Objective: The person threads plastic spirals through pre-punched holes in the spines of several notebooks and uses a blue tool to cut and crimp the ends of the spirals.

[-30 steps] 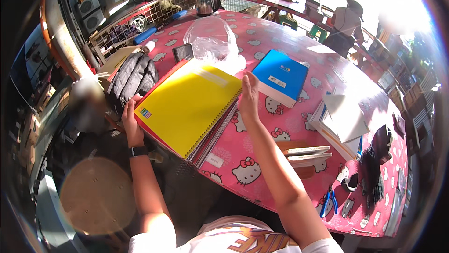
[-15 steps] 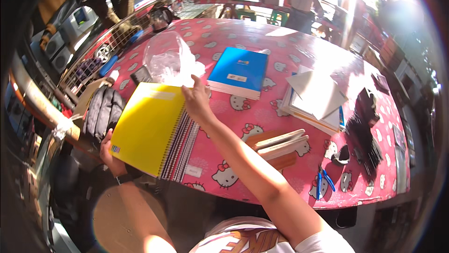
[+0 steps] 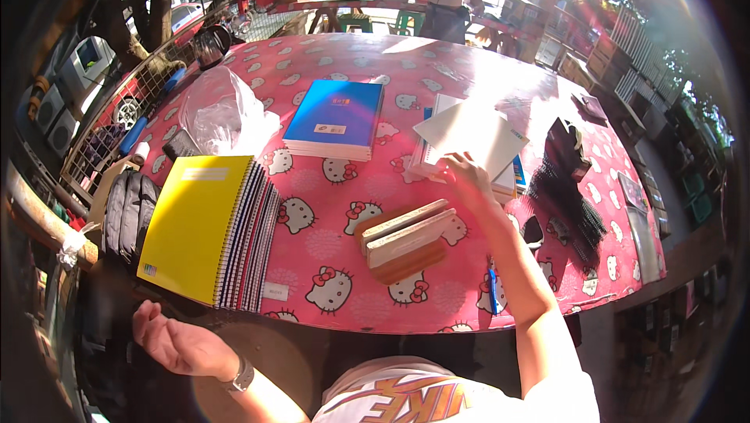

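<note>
My left hand is off the table's near left edge, palm turned up, fingers loosely bent and apart with nothing in them. Just beyond it lies a stack of spiral notebooks with a yellow cover on top and the coils toward the right. My right hand reaches to the near edge of a pile of white cards or sheets lying on notebooks. Its fingers look stretched out, and whether they touch the pile is hard to tell. A stack of blue-covered notebooks lies left of that pile.
The pink patterned table also holds a wooden block holder, blue-handled pliers, a black bristly bundle and a clear plastic bag. A black bag is at the left edge. Another person stands far off.
Both hands have left the yellow notebook stack. My left hand drew back off the table edge; my right hand swung right to the white sheets. The view has turned rightward.
</note>
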A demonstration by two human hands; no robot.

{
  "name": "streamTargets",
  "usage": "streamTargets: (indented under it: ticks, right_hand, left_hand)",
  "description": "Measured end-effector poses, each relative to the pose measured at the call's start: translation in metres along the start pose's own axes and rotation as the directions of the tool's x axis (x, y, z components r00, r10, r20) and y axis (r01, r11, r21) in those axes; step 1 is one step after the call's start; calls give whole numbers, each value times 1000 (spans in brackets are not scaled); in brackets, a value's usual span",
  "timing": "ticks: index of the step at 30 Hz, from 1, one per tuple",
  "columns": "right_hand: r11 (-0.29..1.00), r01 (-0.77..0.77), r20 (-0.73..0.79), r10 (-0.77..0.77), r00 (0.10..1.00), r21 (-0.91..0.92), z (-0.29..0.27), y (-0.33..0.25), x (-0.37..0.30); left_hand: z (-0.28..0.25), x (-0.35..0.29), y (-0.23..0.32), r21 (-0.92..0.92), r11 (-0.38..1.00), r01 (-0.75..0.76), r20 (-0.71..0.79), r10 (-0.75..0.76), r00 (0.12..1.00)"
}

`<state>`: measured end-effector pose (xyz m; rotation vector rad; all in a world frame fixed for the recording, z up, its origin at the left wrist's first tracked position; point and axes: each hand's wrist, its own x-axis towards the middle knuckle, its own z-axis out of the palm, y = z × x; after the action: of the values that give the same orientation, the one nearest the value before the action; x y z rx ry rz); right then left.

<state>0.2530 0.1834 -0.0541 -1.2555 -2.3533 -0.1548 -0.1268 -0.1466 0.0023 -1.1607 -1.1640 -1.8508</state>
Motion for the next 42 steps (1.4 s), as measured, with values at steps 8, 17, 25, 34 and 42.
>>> streamTargets:
  ticks: [8, 17, 25, 34, 42]
  right_hand:
    - [992, 89, -134, -100, 986, -85, 1, -14, 17]
    - [985, 167, -25, -166, 986, 32, 23, -2, 16]
    - [981, 172, 71, -179, 981, 86, -15, -10, 30]
    - [987, -41, -27, 46, 999, 156, -42, -14, 37]
    - [784, 217, -283, -55, 957, 582, -120, -137, -40]
  left_hand:
    - [89, -56, 61, -186, 915, 358, 409, -259, 875]
    - [78, -71, 40, -81, 874, 479, 450, -397, 800]
    - [73, -85, 23, -73, 814, 576, 495, -472, 729]
    - [98, -88, 49, -273, 619, 736, 626, -467, 625]
    - [191, -114, 115, -226, -305, 925, 974, -96, 206]
